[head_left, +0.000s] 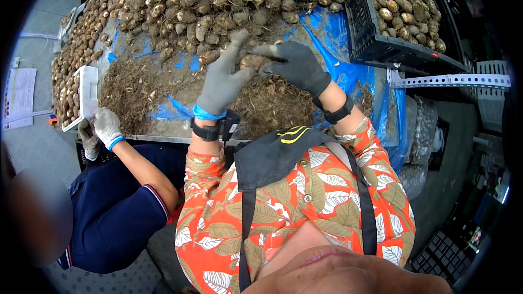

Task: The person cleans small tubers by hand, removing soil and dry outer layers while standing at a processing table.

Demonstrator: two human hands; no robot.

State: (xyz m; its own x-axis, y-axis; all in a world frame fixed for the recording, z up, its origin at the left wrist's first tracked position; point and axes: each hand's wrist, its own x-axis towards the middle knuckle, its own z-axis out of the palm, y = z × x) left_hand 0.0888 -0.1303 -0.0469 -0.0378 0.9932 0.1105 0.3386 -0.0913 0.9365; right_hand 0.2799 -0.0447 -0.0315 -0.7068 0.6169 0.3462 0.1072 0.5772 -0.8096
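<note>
My left hand, in a grey glove with a blue band at the wrist, reaches over the table with thumb and fingers spread apart. The left end of a brown taro corm lies in the gap beside its thumb; contact there is unclear. My right hand, in a darker grey glove, grips that corm between fingers and thumb. Beyond both hands rises a large heap of taro corms, hairy with roots. Below them, loose root fibres and dirt cover the tabletop.
A black crate full of corms stands at the right, near a perforated metal bar. Blue plastic sheeting shows on the table. To my left, a co-worker's gloved hand touches a white container beside more corms.
</note>
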